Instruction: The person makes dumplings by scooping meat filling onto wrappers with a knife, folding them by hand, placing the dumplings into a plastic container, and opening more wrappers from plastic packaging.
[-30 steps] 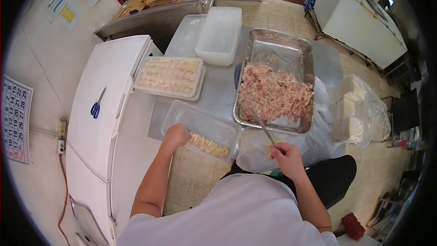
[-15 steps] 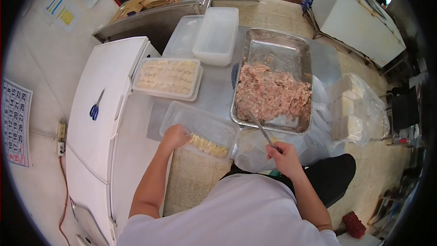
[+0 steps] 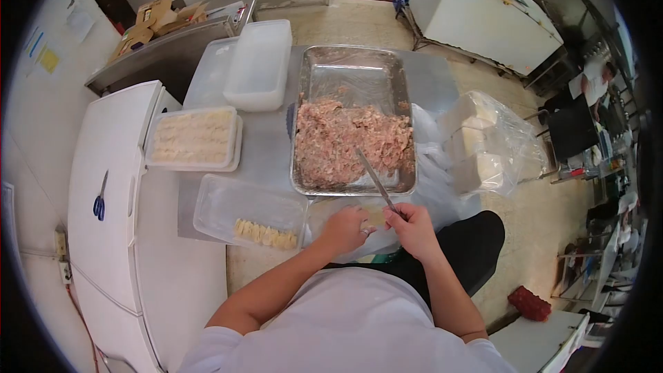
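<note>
My right hand [image 3: 414, 232] grips a long, narrow metal knife [image 3: 375, 177] by its handle; the blade points away over the meat tray. Just left of it, my left hand [image 3: 345, 230] has its fingers curled above a clear plastic bag [image 3: 319, 211] with something pale yellow on it; what the fingers hold is hard to make out. Ground meat mix [image 3: 352, 139] fills the nearer part of a deep metal tray [image 3: 407, 181]. To the left, an open plastic container [image 3: 221, 202] holds a short row of folded dumplings [image 3: 266, 234].
A lidded container [image 3: 193, 137] of pale dumplings sits at the table's left, with stacked plastic tubs [image 3: 259, 69] behind it. Bagged pale blocks [image 3: 483, 141] lie at right. Scissors [image 3: 100, 197] rest on the white fridge [image 3: 114, 138]. A chest freezer [image 3: 476, 17] stands behind.
My left hand has left the dumpling row in the open container and come right, beside my right hand. The knife remains in my right hand. The whole view has shifted.
</note>
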A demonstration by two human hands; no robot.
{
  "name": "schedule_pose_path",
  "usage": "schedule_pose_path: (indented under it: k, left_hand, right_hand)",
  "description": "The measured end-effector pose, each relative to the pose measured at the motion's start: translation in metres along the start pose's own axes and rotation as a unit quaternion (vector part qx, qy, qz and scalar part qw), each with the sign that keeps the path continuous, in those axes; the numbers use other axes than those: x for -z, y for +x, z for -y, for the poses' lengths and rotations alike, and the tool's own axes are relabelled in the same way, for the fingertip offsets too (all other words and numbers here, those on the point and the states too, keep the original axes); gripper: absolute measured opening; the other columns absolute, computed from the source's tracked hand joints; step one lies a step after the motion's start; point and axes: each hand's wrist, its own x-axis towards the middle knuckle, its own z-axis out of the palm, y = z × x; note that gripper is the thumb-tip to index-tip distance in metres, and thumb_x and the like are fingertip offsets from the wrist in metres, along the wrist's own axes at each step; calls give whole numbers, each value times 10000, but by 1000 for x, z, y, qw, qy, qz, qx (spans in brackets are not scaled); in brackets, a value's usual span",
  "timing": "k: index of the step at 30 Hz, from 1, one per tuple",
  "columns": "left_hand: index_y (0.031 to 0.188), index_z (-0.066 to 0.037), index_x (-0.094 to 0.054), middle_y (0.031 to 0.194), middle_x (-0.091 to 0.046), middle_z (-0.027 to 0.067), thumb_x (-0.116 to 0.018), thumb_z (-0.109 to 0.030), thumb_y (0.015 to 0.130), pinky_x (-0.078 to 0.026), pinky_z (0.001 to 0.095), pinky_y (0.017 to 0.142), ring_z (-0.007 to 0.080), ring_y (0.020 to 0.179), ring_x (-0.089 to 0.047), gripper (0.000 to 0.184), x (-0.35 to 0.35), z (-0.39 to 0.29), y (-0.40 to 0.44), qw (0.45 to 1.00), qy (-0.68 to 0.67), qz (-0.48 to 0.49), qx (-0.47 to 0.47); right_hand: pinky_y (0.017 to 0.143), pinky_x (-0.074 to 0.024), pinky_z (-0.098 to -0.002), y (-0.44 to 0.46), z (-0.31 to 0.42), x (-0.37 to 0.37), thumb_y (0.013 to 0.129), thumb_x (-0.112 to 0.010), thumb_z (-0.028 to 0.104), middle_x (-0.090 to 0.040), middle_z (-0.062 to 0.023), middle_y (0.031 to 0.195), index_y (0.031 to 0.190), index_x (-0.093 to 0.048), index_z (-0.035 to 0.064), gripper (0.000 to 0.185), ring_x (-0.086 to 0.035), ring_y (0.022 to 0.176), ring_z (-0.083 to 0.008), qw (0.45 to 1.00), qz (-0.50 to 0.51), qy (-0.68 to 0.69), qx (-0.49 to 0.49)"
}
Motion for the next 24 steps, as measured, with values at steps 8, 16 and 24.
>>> schedule_pose_path:
  k: [8,16,24]
  left_hand:
    - [1012,-31,-663,1026,-698,151,-671,-153,900,-542,409,829,320,927,-666,165,-15,19,20,990,-108,51,69]
    - [1091,-31,-601,951,-632,18,-563,-165,1051,-491,295,776,122,866,-592,144,-6,10,7,697,-684,24,212]
    - [1171,-20,-612,1056,-667,57,-601,-222,1034,-503,335,962,184,1039,-639,244,0,10,2,843,-503,-17,191]
  right_hand:
    - [563,-386,-258,-19,2,25,973,-673,193,-610,28,715,957,-727,-24,225,-473,632,-55,998,-46,-16,-50]
    - [562,-388,-257,-3,-9,12,943,-709,170,-605,21,716,984,-740,-22,199,-481,646,-51,996,-41,47,-68]
    - [592,-474,-326,10,-5,-13,880,-737,168,-693,-97,727,925,-743,-30,203,-593,640,-138,990,-91,-112,2]
